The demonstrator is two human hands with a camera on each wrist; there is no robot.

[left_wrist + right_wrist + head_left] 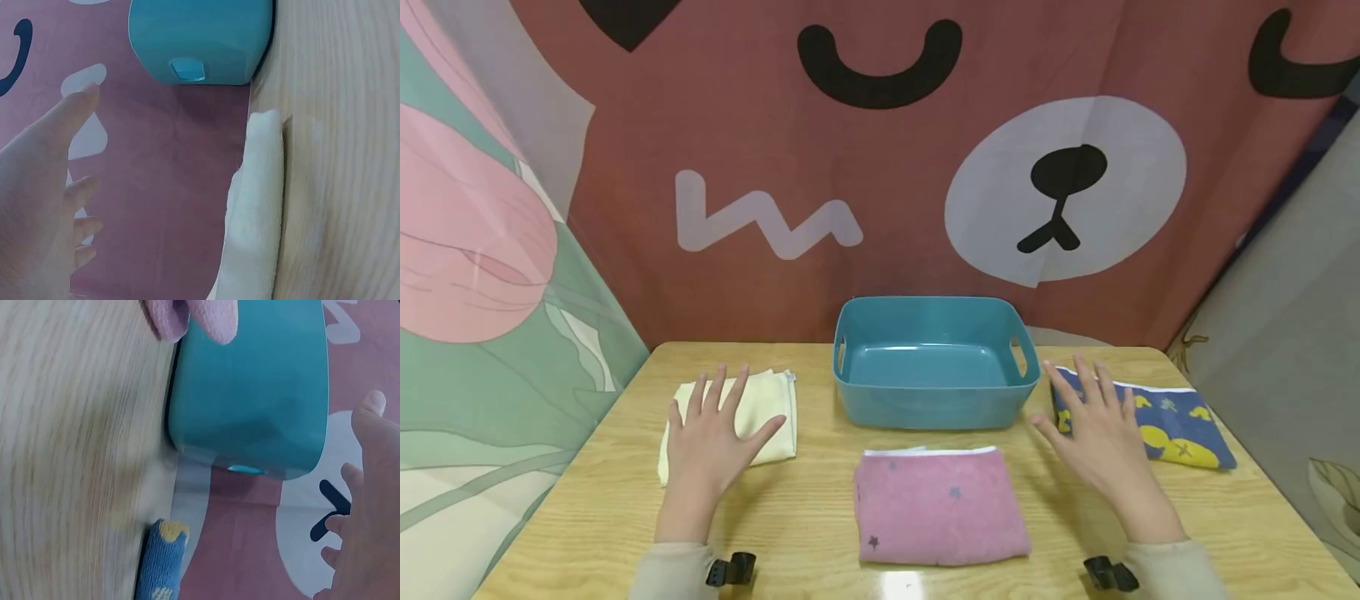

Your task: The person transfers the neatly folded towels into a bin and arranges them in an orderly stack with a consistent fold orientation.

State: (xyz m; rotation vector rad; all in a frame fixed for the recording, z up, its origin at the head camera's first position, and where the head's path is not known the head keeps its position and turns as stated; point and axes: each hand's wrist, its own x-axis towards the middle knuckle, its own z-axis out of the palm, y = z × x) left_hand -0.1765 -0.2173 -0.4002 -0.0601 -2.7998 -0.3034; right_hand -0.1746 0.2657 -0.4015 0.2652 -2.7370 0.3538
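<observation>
In the head view my left hand (707, 446) is held with spread fingers over a folded pale yellow cloth (771, 408); the left wrist view shows a gap between that hand (44, 181) and the cloth (253, 212). My right hand (1105, 442), fingers also spread, is above the left part of a folded blue cloth with yellow shapes (1183, 429). The right wrist view has this hand (369, 512) apart from the blue cloth (164, 562). Neither hand holds anything. Between them lies a folded pink cloth with stars (940, 508).
A teal basket (936, 408) with handle cut-outs stands at the back middle of the wooden table (805, 517), behind the pink cloth. Nothing shows inside it. A reddish-brown curtain (760, 125) with a bear face hangs behind, and patterned fabric hangs at both sides.
</observation>
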